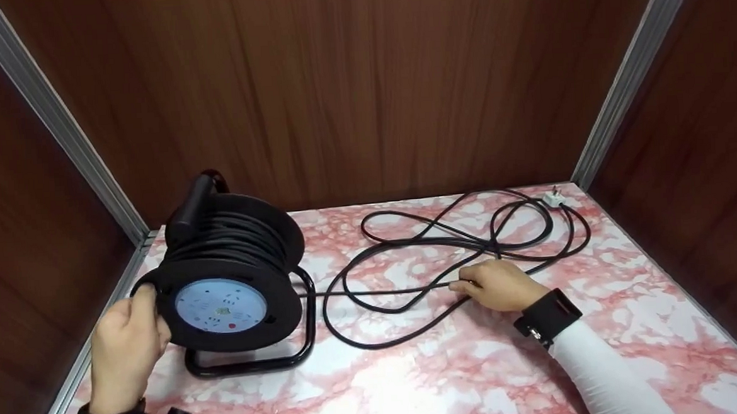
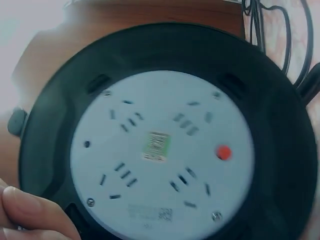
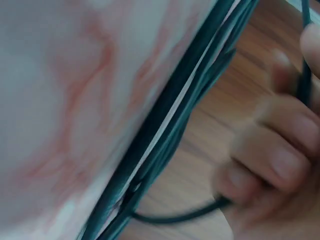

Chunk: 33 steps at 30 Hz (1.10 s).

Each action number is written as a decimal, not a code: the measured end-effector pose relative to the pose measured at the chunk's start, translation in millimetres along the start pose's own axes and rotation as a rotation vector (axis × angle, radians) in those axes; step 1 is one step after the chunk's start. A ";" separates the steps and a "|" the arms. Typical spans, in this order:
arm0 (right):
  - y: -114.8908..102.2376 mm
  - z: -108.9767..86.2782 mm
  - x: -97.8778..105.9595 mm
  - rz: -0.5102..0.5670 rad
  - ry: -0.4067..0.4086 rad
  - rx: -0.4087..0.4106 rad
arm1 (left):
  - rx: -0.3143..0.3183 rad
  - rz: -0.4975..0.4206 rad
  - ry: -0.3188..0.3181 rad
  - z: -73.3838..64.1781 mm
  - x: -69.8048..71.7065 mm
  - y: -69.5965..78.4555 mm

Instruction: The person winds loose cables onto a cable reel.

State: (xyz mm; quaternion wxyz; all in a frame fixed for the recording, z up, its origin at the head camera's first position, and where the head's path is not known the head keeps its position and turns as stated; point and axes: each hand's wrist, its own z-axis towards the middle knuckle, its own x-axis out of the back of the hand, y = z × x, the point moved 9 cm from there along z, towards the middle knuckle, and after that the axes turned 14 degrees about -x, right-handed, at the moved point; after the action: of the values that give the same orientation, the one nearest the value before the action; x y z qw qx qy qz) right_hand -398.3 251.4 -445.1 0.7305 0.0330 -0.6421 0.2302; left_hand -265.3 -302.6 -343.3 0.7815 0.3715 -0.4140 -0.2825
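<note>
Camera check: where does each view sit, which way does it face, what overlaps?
Head: on the head, facing forward and down at the cable reel and loose cable; left hand, right hand and right sleeve show.
Left wrist: on that wrist, facing the socket face close up; part of the left hand shows lower left.
Right wrist: on that wrist, looking past curled right-hand fingers at cable strands.
Shared: head and left wrist both see the socket face.

Brown wood-grain walls (image 1: 375, 93), grey corner strips (image 1: 633, 73), marbled tabletop (image 1: 384, 392) (seemingly glossy)
</note>
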 end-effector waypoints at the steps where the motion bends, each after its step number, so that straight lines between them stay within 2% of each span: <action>1: 1.5 0.4 -2.8 0.011 -0.025 -0.008 | -0.019 0.020 0.002 0.8 -0.2 4.8; 5: 1.5 1.6 -8.4 0.043 -0.065 -0.002 | -0.072 0.065 0.004 1.9 -3.1 19.3; 10: -6.7 2.3 -8.8 0.050 -0.058 0.035 | -0.097 0.124 -0.016 3.2 -5.0 32.0; 15: -7.2 1.5 -10.0 0.047 -0.049 0.039 | -0.126 0.155 -0.038 4.4 -9.4 44.5; 20: -13.4 1.5 -11.0 0.041 -0.046 0.061 | -0.161 0.162 -0.001 -0.8 -17.4 52.5; 22: -18.0 1.5 -6.6 0.030 0.007 0.086 | -0.184 0.162 0.023 -3.2 -20.0 54.8; 25: -22.4 0.1 7.8 0.001 0.158 0.118 | -0.221 0.160 0.059 -5.5 -22.3 58.6; 27: -19.5 -0.8 16.0 -0.022 0.239 0.096 | -0.243 0.164 0.071 -6.5 -24.3 61.8; 28: -16.3 -0.6 17.2 -0.030 0.243 0.071 | -0.256 0.167 0.076 -7.1 -25.4 63.7; 29: -12.8 0.0 15.6 -0.033 0.218 0.050 | -0.267 0.170 0.078 -7.6 -27.0 65.5; 33: -0.3 2.8 -0.9 -0.030 0.011 -0.025 | -0.333 0.185 0.099 -11.6 -32.5 73.8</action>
State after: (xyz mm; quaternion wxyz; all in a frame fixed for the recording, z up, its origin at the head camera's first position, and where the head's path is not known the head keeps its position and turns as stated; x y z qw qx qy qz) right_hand -400.9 250.0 -445.4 0.7376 0.0321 -0.6405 0.2114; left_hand -261.6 -232.6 -301.8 0.8741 0.2109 -0.3552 -0.2556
